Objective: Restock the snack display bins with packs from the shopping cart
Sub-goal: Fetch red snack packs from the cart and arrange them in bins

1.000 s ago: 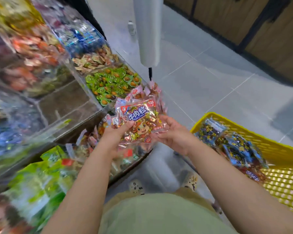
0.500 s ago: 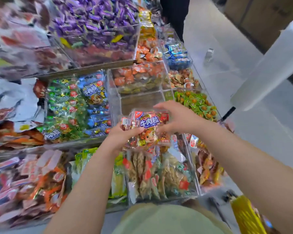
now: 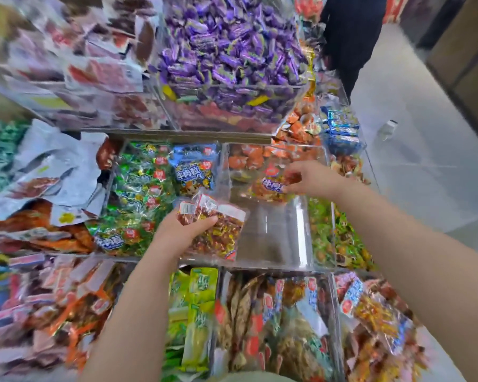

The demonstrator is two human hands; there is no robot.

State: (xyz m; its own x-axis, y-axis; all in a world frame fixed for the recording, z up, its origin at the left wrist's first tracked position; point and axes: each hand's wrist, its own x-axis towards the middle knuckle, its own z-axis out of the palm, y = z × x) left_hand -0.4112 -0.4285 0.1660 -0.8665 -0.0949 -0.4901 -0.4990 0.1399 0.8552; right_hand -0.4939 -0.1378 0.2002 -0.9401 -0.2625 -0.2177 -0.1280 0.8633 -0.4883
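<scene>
Left hand (image 3: 183,232) grips a flat crinkly clear-plastic pack (image 3: 217,230), thumb across the top and fingers curled under it. The pack holds small red and gold wrapped pieces and has a white label strip at its upper edge. It sits at the front left corner of a clear acrylic bin (image 3: 276,238).

Right hand (image 3: 313,178) reaches further in and pinches the corner of a second pack (image 3: 269,187) with its fingertips. This pack is glossy film with orange-red contents and a blue printed label, and is a bit blurred. It is held over the back part of the same bin. Bin walls are smooth, see-through and rectangular, with glare streaks on them.

Left neighbour bin holds shiny green packs (image 3: 138,194) with a blue pack (image 3: 194,170) on top at its right side. Right neighbour compartment holds small green-wrapped sweets (image 3: 338,241). Behind the bin are orange wrapped pieces (image 3: 295,128).

Upper tier: a heap of purple foil candies (image 3: 226,51) in a clear box. Lower front row: long yellow-green packs (image 3: 200,312) standing upright, beside them clear bags of brown snacks (image 3: 273,329). Far left: white matte pouches (image 3: 47,166), crumpled and blurred. Right edge: grey tiled floor (image 3: 414,166), smooth.
</scene>
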